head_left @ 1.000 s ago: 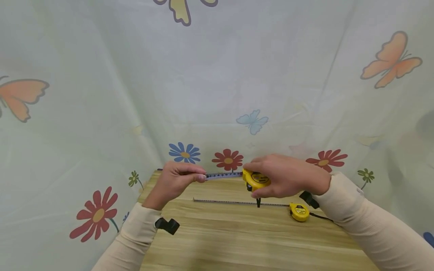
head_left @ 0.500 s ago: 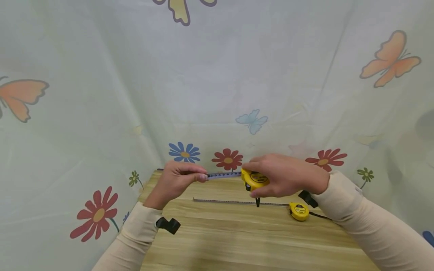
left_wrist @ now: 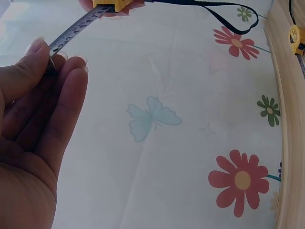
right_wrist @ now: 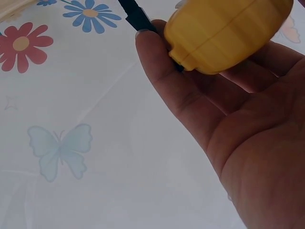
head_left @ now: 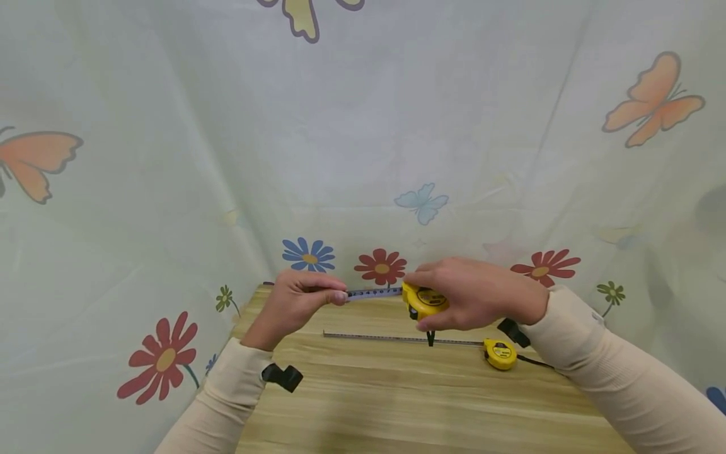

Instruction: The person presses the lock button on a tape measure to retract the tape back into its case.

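My right hand (head_left: 473, 293) grips a yellow tape measure (head_left: 422, 301) by its case, above the back of the table. Between finger and thumb, my left hand (head_left: 295, 301) pinches the end of its pulled-out blade (head_left: 374, 294). That blade runs nearly level between the hands, with numbers facing the head camera. In the left wrist view the blade (left_wrist: 78, 29) slants up from my left fingertips to the yellow case. The right wrist view has the case (right_wrist: 224, 36) resting against curled fingers. A black wrist strap (left_wrist: 219, 12) hangs from it.
A second yellow tape measure (head_left: 500, 354) lies on the wooden table (head_left: 397, 397), its blade (head_left: 391, 338) drawn out to the left and a black strap at its right. A pale curtain (head_left: 363, 157) with flowers and butterflies rises behind and at both sides.
My right hand has shifted very slightly left with the tape measure, so a little less blade shows between the hands. The tape measure on the table has stayed put.
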Available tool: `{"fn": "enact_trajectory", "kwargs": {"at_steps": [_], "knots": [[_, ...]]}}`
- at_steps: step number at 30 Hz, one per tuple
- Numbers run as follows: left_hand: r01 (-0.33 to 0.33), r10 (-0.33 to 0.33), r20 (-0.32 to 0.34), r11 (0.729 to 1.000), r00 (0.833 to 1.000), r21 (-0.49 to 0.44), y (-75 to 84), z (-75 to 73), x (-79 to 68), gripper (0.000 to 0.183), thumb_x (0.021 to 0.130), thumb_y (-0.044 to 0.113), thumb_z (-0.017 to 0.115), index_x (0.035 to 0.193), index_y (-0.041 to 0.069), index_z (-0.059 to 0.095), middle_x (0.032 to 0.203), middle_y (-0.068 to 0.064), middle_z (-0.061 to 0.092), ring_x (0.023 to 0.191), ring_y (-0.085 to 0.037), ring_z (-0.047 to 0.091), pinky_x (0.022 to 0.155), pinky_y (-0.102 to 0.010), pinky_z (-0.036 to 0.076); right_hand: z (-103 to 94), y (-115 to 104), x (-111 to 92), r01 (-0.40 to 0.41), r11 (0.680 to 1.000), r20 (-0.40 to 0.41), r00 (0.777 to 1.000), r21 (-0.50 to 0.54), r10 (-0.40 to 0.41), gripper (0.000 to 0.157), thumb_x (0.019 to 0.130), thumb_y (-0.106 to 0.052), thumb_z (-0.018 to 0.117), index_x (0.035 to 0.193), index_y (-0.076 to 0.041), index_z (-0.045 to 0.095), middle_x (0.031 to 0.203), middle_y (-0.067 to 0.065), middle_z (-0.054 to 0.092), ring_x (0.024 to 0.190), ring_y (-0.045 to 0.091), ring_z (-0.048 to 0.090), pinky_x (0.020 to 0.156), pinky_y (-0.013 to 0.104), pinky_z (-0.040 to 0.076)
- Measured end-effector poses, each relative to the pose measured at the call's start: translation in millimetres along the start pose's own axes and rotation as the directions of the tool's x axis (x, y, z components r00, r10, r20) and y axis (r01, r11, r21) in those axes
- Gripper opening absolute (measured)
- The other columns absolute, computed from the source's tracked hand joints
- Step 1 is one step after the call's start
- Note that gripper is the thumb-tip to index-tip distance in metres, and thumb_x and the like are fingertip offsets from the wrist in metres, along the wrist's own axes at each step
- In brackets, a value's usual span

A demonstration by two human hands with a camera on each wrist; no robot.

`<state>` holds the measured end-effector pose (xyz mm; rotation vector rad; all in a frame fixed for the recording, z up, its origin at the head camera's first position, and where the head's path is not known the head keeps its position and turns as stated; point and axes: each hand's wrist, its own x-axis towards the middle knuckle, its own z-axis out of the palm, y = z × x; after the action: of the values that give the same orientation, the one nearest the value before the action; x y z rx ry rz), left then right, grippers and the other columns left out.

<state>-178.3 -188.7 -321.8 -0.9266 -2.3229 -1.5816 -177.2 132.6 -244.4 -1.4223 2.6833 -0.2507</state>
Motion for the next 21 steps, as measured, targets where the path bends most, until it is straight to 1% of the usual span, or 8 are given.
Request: {"fn": "enact_trajectory", "kwargs": {"at_steps": [6,15,21], "knots": [[-0.011,0.011,0.000,1.000,1.000,-0.003,-0.5,0.7,0.8,0.010,0.093,0.002,0.075,0.101,0.001,0.082,0.095,-0.017,0.080,0.083,-0.009,0.077,0.080,-0.029,0.065,0.1,1.0,0.0,-0.002,1.000,0.001,1.000,-0.006,0.002,0.059,0.094,-0.043,0.077,0.139,-0.007,0.062,0.102,-0.007,0.065,0.085,0.005,0.057,0.076,0.025,0.053],[-0.022,0.022,-0.002,1.000,1.000,-0.010,-2.4,1.2,0.8,0.010,0.093,0.002,0.076,0.101,0.002,0.082,0.095,-0.017,0.080,0.083,-0.009,0.077,0.079,-0.030,0.065,0.7,-1.0,2.2,0.009,1.000,-0.010,1.000,-0.005,-0.009,0.056,0.094,-0.044,0.077,0.136,-0.010,0.064,0.103,-0.007,0.066,0.086,0.006,0.058,0.078,0.025,0.053],[-0.037,0.037,0.000,0.999,0.999,-0.015,-4.2,2.0,1.1,0.010,0.093,0.001,0.076,0.101,0.001,0.082,0.094,-0.018,0.080,0.082,-0.009,0.077,0.079,-0.030,0.065,1.2,-1.8,1.6,0.004,1.000,-0.009,1.000,-0.014,-0.004,0.058,0.093,-0.042,0.078,0.138,-0.008,0.063,0.104,-0.006,0.067,0.086,0.006,0.058,0.078,0.026,0.053]]}}
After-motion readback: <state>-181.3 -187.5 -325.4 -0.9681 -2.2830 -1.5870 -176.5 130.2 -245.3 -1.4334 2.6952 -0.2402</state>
